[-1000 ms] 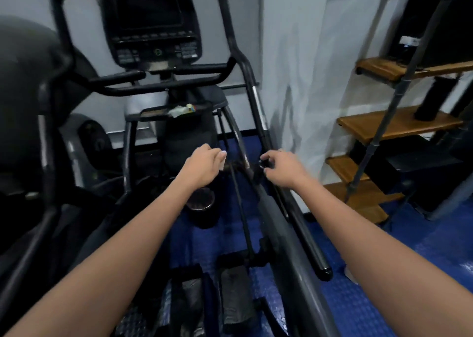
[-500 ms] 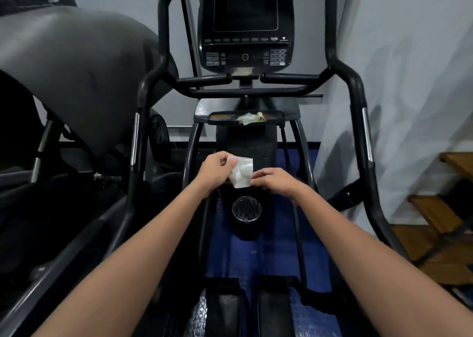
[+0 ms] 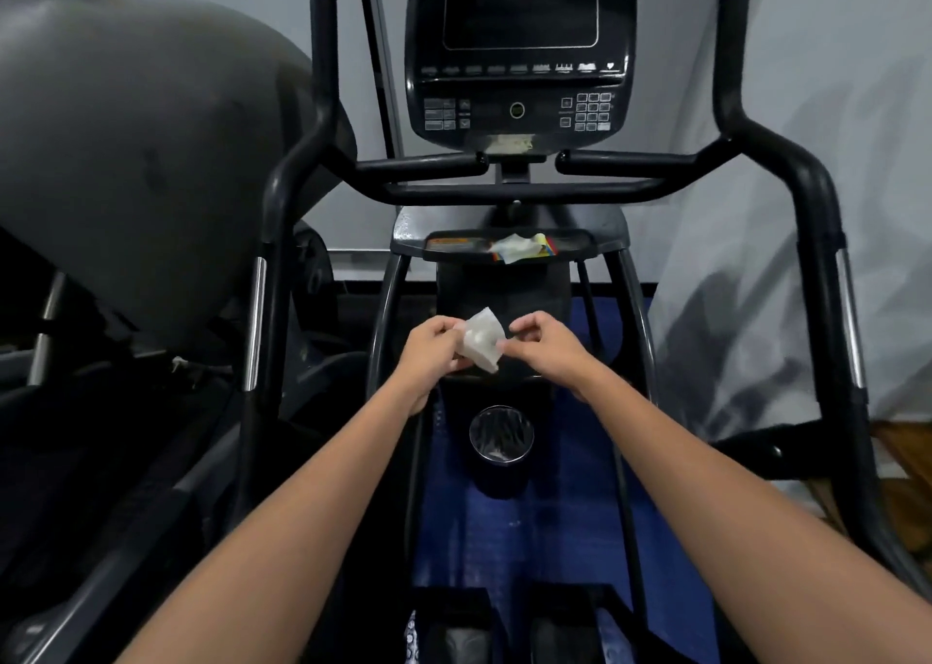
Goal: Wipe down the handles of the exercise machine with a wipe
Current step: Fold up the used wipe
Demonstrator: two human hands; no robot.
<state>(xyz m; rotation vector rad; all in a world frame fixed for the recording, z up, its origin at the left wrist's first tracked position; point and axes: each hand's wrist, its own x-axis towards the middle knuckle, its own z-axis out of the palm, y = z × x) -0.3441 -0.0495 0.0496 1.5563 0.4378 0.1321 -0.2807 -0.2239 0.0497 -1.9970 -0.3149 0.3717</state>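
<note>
I am pinching the wipe (image 3: 483, 340) between both hands, left hand (image 3: 432, 348) and right hand (image 3: 542, 345), mid-air in front of the machine (image 3: 514, 83). Neither is touching the handles (image 3: 418, 165), so I judge the wiping is still waiting to begin.

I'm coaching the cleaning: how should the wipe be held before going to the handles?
Keep the wipe pinched at its side edges, left hand from the left and right hand from the right. It hangs as a small folded sheet between them, so probably spread it first.
</note>
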